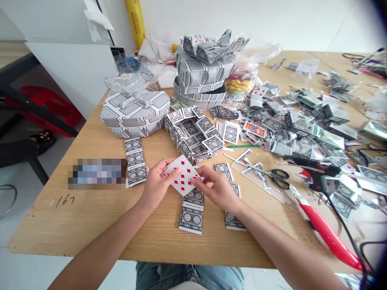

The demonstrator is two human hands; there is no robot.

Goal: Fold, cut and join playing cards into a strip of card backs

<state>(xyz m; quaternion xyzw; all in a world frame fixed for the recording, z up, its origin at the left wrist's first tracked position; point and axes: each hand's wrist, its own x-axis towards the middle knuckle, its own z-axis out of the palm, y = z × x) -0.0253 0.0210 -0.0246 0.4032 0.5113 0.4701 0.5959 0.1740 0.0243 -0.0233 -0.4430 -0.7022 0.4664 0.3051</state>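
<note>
Between my two hands are playing cards, the front one a face-up card with red diamonds [182, 177]. My left hand [157, 183] pinches its left side with the thumb on the face. My right hand [216, 185] grips the right side, where the corner of another red card shows. Below my hands lies a strip of folded cards [191, 219], backs up. A second strip [135, 161] is left of my hands, and a third [234, 219] lies partly under my right forearm. Just beyond my hands stands an open box woven from cards [195, 135].
A lidded card box [136, 112] and stacked card boxes [205, 72] stand at the back. Scissors [278, 177], a hot glue gun [314, 171] with its cord and a red-handled tool [329, 233] lie at right. Beyond them spreads a heap of loose cards [278, 121]. A green pencil [244, 146] lies nearby.
</note>
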